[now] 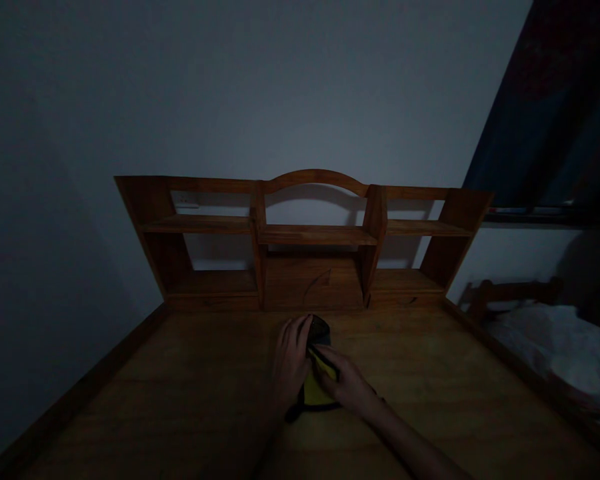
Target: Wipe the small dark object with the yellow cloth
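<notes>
Near the middle of the wooden desk, my left hand (293, 360) is closed around the side of a dark, rounded, glossy object (320, 325), perhaps see-through; its kind is hard to make out in the dim light. My right hand (347, 383) grips a yellow cloth (316, 393) with black edging, its fingers pressing a fold of it against the near side of the dark object. The rest of the cloth hangs down or lies between both hands, with a black corner sticking out at lower left. My fingers hide part of both things.
A wooden shelf unit (317, 235) with several compartments stands along the desk's (205, 387) back edge against the wall. At right are a bed frame (520, 291) with white bedding (570, 353) and a dark curtain (555, 107). A wall socket (186, 199) shows behind the left shelf.
</notes>
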Tool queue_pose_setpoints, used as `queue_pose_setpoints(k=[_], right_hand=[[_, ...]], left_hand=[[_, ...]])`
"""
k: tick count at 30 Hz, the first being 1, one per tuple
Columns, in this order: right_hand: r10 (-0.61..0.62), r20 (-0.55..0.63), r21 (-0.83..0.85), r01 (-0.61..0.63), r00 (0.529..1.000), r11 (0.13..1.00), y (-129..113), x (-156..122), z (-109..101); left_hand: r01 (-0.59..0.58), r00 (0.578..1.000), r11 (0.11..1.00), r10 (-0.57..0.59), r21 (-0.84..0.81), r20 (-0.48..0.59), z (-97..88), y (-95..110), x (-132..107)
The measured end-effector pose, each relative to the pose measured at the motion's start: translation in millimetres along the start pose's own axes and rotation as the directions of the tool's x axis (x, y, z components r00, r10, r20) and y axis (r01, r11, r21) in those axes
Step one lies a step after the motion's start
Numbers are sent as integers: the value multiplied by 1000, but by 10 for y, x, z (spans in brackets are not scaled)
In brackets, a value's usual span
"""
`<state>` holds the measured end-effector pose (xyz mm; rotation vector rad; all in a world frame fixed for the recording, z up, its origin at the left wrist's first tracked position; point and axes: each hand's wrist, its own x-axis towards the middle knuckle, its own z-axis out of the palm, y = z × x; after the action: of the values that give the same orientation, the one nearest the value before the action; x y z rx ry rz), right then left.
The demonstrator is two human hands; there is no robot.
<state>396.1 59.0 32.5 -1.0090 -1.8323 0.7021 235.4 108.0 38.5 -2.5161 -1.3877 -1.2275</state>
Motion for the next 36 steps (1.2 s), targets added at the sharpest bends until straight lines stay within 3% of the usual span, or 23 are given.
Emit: queue_pose_setpoints(k=[9,18,24,29,36], right_hand=[[-146,7,-236,144,989,961,-98,52,-73],[-185,-1,-270,177,983,946,-118,38,-124],[-239,-63,-227,220,969,949,-131,52,-146],[-279,-41,-328,251,959,911,-167,26,-144],[-339,52,-590,303,939,748,-72,-38,-160]], left_hand=[[-1,1000,998,-1,-69,-20,57,31,-10],[52,998,970,-46,-237,31,103,22,-17],[-31,998,948,11,-317,-65,93,82,-34],[-57,995,941,25,-333,-98,90,86,-40],[35,998,876,-2,-482,68,100,74,2]])
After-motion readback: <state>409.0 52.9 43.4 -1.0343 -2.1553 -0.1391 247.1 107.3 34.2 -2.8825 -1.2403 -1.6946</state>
